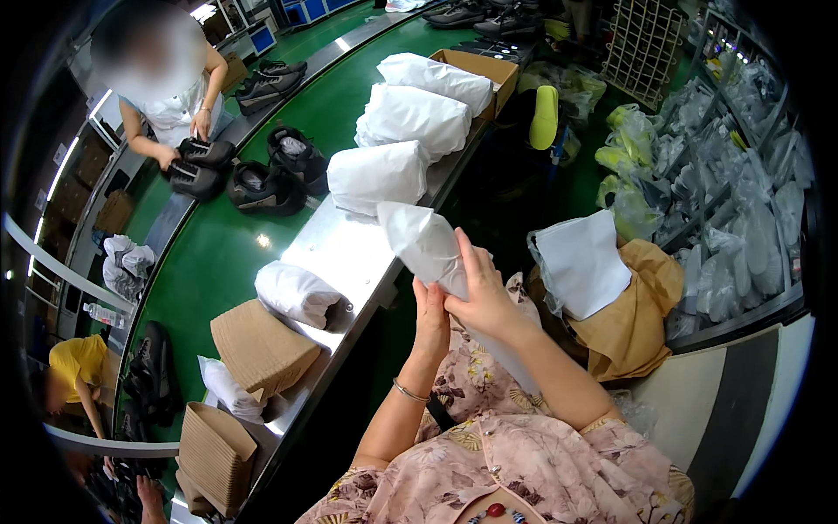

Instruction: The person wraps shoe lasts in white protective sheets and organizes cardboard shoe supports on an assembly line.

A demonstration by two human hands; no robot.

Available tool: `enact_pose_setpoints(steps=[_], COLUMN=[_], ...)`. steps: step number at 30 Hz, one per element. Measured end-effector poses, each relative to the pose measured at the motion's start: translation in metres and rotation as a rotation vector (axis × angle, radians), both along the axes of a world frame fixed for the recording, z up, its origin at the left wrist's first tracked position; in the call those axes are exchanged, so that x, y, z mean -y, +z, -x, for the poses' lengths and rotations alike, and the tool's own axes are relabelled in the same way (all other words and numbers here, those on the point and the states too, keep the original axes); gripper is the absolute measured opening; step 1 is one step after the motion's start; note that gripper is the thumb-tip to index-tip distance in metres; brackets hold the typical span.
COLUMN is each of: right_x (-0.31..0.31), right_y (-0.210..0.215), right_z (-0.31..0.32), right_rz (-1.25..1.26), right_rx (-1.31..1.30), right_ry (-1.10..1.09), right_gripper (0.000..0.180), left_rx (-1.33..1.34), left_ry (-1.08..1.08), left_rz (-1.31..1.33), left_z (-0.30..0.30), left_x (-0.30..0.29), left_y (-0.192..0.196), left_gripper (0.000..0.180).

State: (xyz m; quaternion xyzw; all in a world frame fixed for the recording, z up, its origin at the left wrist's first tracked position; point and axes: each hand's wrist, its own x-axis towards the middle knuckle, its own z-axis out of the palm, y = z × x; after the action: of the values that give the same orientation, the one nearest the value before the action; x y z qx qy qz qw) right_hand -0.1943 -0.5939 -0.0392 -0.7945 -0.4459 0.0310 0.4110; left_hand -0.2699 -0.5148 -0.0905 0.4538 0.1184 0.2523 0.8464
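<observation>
Both my hands are at a piece of white wrapping paper [425, 240], rolled or folded to a pointed upper end, held before my body. My left hand [430, 319] closes on its lower left part with the thumb up. My right hand [484, 293] wraps it from the right, fingers along its edge. Whether anything lies inside the paper is hidden. Nearest to it on the metal ledge is a white paper-wrapped bundle [377, 177], with further wrapped bundles [415, 118] behind. Another white bundle [297, 293] lies to the left.
Stacked brown corrugated cardboard pieces [262, 345] stand at the near left on the metal ledge. Dark shoes [264, 188] stand on the green conveyor, where a co-worker [170, 105] handles a pair. White sheets [583, 262] lie at my right, beside brown paper [633, 310] and a rack of bagged insoles [733, 227].
</observation>
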Motion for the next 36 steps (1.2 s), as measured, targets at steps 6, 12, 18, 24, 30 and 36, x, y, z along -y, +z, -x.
enact_pose_setpoints(steps=[6, 12, 18, 24, 30, 36], right_x=[0.023, 0.016, 0.001, -0.002, 0.010, 0.049], right_y=[-0.011, -0.011, -0.021, -0.023, -0.002, 0.017], right_z=[-0.020, -0.005, -0.015, -0.032, -0.044, -0.022], right_rz=[-0.480, -0.576, -0.552, -0.271, -0.282, 0.014], right_rx=[-1.197, -1.442, -1.228, -0.343, -0.998, -0.595], right_ry=[0.261, 0.155, 0.001, -0.154, 0.068, 0.436], right_gripper=[0.040, 0.035, 0.023, 0.016, 0.048, 0.095], left_rx=[0.081, 0.062, -0.002, 0.037, 0.000, 0.001], left_ry=[0.010, -0.289, -0.110, -0.164, -0.116, 0.063], left_rz=[0.196, 0.345, 0.365, 0.460, 0.414, 0.468], left_z=[0.011, 0.015, 0.004, 0.000, 0.008, -0.004], left_x=[-0.009, -0.018, -0.005, -0.006, -0.009, -0.018], left_y=[0.001, 0.004, 0.019, 0.018, 0.032, 0.037], left_gripper=[0.053, 0.084, 0.079, 0.077, 0.071, 0.065])
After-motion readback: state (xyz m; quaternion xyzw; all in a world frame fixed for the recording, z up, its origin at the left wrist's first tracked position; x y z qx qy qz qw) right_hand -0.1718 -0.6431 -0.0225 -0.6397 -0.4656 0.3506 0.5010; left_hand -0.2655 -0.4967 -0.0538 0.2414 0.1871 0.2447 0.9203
